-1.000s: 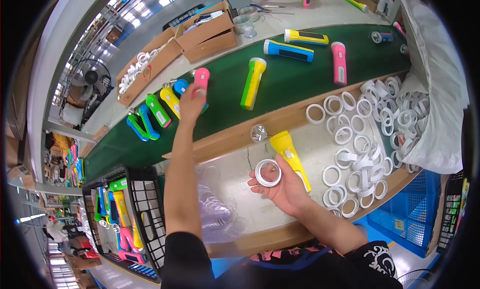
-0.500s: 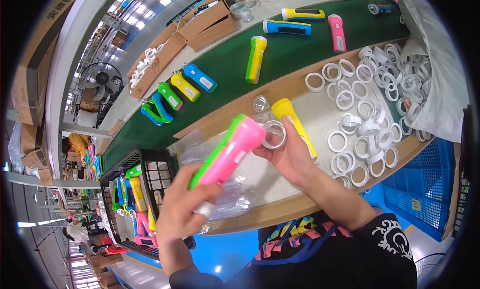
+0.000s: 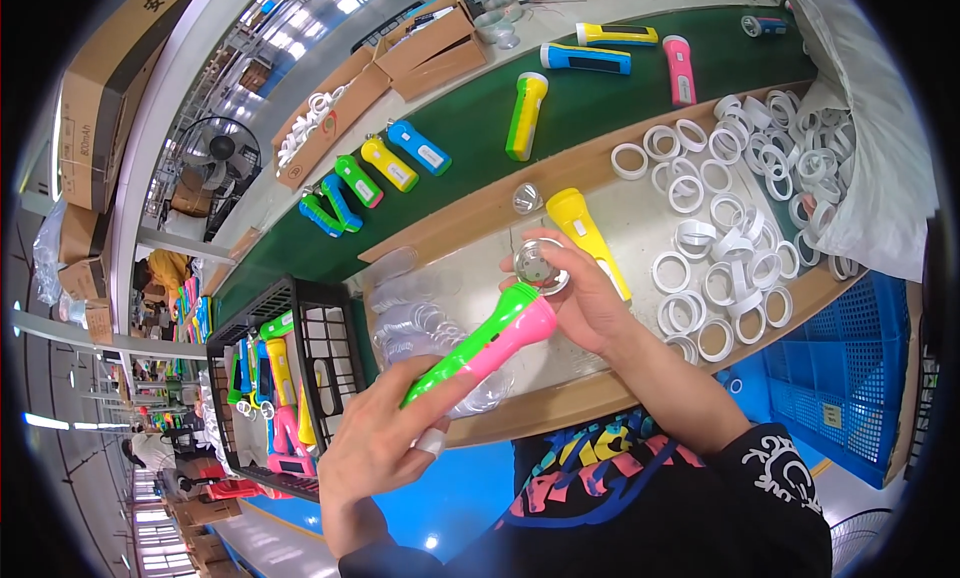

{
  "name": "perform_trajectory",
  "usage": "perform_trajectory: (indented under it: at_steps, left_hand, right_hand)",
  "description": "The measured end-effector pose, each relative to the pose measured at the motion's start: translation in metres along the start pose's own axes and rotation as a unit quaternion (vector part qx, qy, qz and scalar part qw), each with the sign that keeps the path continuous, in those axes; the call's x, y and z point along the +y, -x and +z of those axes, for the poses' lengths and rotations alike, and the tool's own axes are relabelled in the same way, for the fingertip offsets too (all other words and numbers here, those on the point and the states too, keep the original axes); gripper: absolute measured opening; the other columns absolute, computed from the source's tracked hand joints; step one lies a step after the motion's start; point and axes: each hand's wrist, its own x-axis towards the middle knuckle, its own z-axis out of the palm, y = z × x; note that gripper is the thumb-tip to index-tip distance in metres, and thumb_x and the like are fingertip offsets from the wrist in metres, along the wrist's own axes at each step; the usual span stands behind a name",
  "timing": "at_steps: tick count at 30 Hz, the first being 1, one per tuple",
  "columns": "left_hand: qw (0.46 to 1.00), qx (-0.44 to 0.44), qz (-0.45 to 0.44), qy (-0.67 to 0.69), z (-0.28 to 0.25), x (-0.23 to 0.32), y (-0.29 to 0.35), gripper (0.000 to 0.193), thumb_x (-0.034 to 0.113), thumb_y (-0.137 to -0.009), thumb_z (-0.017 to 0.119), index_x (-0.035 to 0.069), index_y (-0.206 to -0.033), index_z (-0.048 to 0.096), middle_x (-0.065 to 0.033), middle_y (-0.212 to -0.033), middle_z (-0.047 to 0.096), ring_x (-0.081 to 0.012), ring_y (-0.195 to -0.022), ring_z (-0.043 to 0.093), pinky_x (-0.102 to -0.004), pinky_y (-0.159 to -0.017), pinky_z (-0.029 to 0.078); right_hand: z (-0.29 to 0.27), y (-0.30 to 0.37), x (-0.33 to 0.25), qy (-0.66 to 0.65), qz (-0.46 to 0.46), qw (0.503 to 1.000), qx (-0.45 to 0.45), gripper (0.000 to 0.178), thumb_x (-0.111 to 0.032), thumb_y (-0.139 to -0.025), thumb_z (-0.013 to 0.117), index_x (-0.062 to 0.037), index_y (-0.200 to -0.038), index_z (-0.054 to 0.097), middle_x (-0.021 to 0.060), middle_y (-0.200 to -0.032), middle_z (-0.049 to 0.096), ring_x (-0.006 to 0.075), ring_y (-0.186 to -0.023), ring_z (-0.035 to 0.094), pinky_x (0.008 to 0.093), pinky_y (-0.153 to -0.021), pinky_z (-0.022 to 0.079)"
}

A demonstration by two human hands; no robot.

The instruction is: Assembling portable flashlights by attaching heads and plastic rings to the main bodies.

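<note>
My left hand (image 3: 385,433) is closed around the body of a pink and green flashlight (image 3: 480,345), which slants up to the right. A white wrap shows on one of its fingers. Just above the flashlight's wide head, the fingers of my right hand (image 3: 590,303) pinch a white ring (image 3: 562,276). A shiny, clear round piece (image 3: 537,264) shows within the ring; whether it touches the flashlight I cannot tell. Behind my right hand lies a yellow flashlight (image 3: 583,233), and near its head sits a clear reflector cup (image 3: 527,198).
Many loose white rings (image 3: 715,263) fill the right of the cardboard tray (image 3: 480,433); clear discs (image 3: 420,328) lie at its left. Flashlights, including a yellow-green one (image 3: 526,118), rest on the green belt (image 3: 470,148). A black crate (image 3: 335,348) holds more flashlights. A blue crate (image 3: 830,378) stands right.
The flashlight has rolled in my left hand, bringing its green side and seam into view, and its head has shifted down and right. The ring now shows a shiny round piece inside.
</note>
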Motion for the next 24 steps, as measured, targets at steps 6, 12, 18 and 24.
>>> perform_trajectory:
  at_steps: [6, 12, 18, 24]
  left_hand:
    - [0.994, 0.084, -0.029, -0.060, 0.008, 0.004, 0.001, 0.059, 0.001, -0.062, 0.066, 0.005, -0.119, 0.052, -0.0154, -0.107, 0.055, -0.0318, -0.084, 0.059, -0.0379, -0.065, 0.051]
    - [0.980, 0.064, 0.002, -0.188, 0.022, 0.001, -0.008, 0.058, 0.004, -0.063, 0.069, 0.007, -0.118, 0.054, -0.0127, -0.105, 0.057, -0.0293, -0.077, 0.058, -0.0363, -0.066, 0.050]
    - [0.994, 0.103, -0.033, -0.021, 0.033, -0.010, -0.002, 0.051, 0.010, -0.069, 0.072, 0.003, -0.116, 0.055, -0.0147, -0.095, 0.063, -0.0316, -0.078, 0.061, -0.0371, -0.069, 0.050]
    - [0.992, 0.096, -0.063, 0.048, 0.038, -0.020, 0.006, 0.055, 0.007, -0.069, 0.071, 0.002, -0.120, 0.052, -0.0171, -0.100, 0.061, -0.0314, -0.081, 0.060, -0.0393, -0.070, 0.049]
  right_hand:
    - [0.006, 0.005, 0.000, -0.036, 0.008, 0.999, -0.027, 0.025, -0.022, -0.092, 0.050, -0.0088, -0.112, 0.048, 0.0117, -0.105, 0.060, 0.0168, -0.094, 0.059, 0.0333, -0.085, 0.047]
    - [0.004, 0.005, 0.009, 0.105, -0.021, 0.994, -0.035, 0.030, -0.029, -0.097, 0.039, -0.0040, -0.109, 0.052, 0.0165, -0.109, 0.059, 0.0259, -0.105, 0.057, 0.0396, -0.092, 0.046]
    - [0.016, 0.017, -0.004, 0.093, -0.021, 0.995, -0.033, 0.043, -0.033, -0.098, 0.034, 0.0007, -0.120, 0.049, 0.0211, -0.116, 0.056, 0.0291, -0.112, 0.053, 0.0406, -0.096, 0.044]
    - [0.028, 0.029, -0.011, 0.138, -0.030, 0.990, -0.022, 0.039, -0.028, -0.097, 0.039, 0.0013, -0.122, 0.047, 0.0184, -0.116, 0.056, 0.0271, -0.108, 0.055, 0.0395, -0.095, 0.044]
